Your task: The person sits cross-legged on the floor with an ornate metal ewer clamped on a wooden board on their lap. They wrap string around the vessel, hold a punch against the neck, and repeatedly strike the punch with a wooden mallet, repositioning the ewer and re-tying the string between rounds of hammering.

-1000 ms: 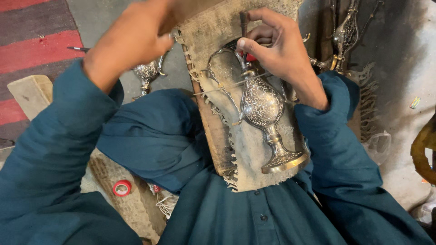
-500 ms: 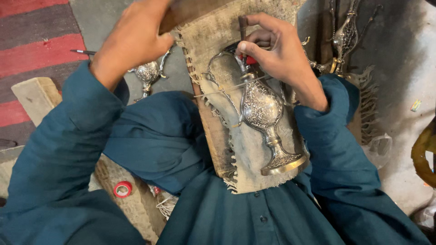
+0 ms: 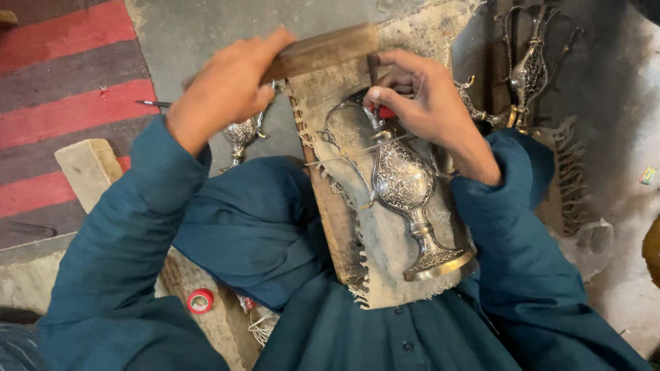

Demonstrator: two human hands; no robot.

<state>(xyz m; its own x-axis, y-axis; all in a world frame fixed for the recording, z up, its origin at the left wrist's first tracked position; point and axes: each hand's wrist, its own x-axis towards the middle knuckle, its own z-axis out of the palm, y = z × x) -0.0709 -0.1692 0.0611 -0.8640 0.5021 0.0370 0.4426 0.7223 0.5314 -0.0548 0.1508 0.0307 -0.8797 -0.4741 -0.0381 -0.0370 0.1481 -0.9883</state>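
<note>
An engraved silver metal ewer (image 3: 402, 187) lies on a cloth-covered wooden board (image 3: 385, 240) propped against my lap, its foot toward me. My right hand (image 3: 430, 103) pinches a thin metal chisel with a red band (image 3: 375, 86) upright against the ewer's neck. My left hand (image 3: 230, 86) grips a wooden block (image 3: 323, 51) held over the chisel's top end. A thin string crosses the ewer's body.
Another silver ewer (image 3: 240, 134) stands on the floor behind my left arm, and a taller one (image 3: 529, 69) at the upper right. A wooden block (image 3: 86, 168) lies left, a red tape roll (image 3: 201, 300) near my knee, a striped red rug (image 3: 62, 103) beyond.
My left hand has swung the wooden block rightward and down, from out of view at the top edge to just over the chisel. My right hand and the ewer stay put.
</note>
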